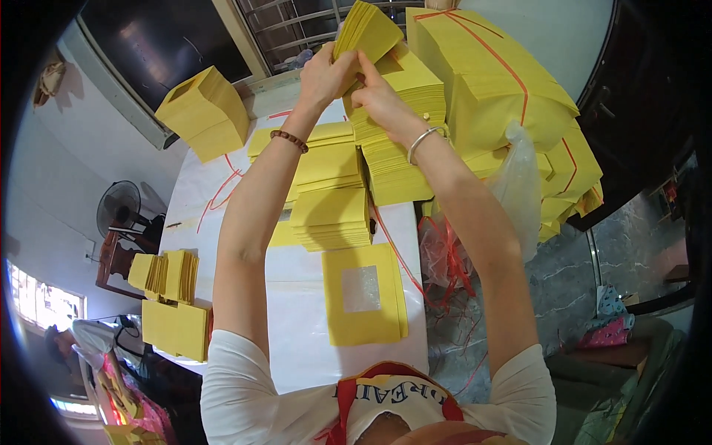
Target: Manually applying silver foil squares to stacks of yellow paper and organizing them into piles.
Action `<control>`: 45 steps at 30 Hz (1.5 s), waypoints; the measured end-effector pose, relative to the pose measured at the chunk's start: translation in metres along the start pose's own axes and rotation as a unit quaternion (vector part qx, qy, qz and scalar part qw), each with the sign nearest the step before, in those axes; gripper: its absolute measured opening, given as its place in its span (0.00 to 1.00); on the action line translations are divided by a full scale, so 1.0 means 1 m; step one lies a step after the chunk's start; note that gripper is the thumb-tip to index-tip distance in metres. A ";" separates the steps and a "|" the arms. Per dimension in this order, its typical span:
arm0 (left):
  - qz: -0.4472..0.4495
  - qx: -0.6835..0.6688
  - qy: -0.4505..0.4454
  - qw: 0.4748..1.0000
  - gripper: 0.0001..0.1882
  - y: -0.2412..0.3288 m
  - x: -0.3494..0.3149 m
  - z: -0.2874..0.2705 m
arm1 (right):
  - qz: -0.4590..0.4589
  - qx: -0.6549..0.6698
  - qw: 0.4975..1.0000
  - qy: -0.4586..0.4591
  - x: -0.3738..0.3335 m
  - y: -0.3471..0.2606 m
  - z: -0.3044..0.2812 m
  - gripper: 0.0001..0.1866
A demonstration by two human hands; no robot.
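At the far side of the table, both my arms are stretched out to a stack of yellow paper envelopes (376,33) held up at a tilt. My left hand (324,76) grips its left lower edge. My right hand (380,100) has its fingers curled, with the fingertips at the stack's lower corner. Below the hands stands a tall pile of yellow envelopes (404,172). Left of that lie shorter piles (330,215). Nearer to me, a few flat yellow envelopes (334,297) with a clear window rest on the white table (297,326).
Large yellow bundles (482,81) tied with red string stand at the right. A yellow stack (204,115) sits at the back left, smaller piles (174,326) at the left edge. A clear plastic bag (515,182) and red strings (449,256) hang by the right edge. A fan (119,210) stands left.
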State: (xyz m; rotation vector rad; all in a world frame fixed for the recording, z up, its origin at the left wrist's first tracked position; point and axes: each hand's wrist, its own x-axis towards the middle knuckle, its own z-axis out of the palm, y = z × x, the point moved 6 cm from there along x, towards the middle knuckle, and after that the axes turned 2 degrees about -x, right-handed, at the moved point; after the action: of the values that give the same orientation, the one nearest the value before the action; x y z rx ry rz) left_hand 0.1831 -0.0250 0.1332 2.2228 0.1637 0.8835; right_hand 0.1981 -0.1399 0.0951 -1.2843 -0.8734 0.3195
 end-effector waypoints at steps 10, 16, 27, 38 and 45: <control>0.056 0.042 0.037 0.997 0.23 0.001 0.000 0.005 | -0.024 -0.051 0.998 0.020 -0.008 -0.013 0.000 0.49; 0.071 -0.054 0.208 0.974 0.16 -0.016 0.013 -0.058 | -0.118 -0.234 0.965 0.023 -0.012 -0.011 0.010 0.44; 0.070 -0.188 0.092 0.975 0.16 0.046 -0.127 -0.189 | -0.110 0.006 0.992 -0.054 -0.093 -0.020 0.065 0.22; 0.352 0.416 0.009 0.838 0.17 0.072 -0.386 -0.164 | 0.187 0.516 0.829 -0.103 -0.210 0.046 0.138 0.24; 0.241 0.335 -0.064 0.909 0.21 0.057 -0.430 -0.165 | 0.290 0.506 0.808 -0.077 -0.259 0.079 0.148 0.17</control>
State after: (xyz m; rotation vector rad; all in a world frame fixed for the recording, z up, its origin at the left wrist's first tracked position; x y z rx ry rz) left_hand -0.2558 -0.1247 0.0189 3.0382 -0.1885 1.0387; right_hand -0.0565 -0.1835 -0.0739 -0.4610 -0.2826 1.2131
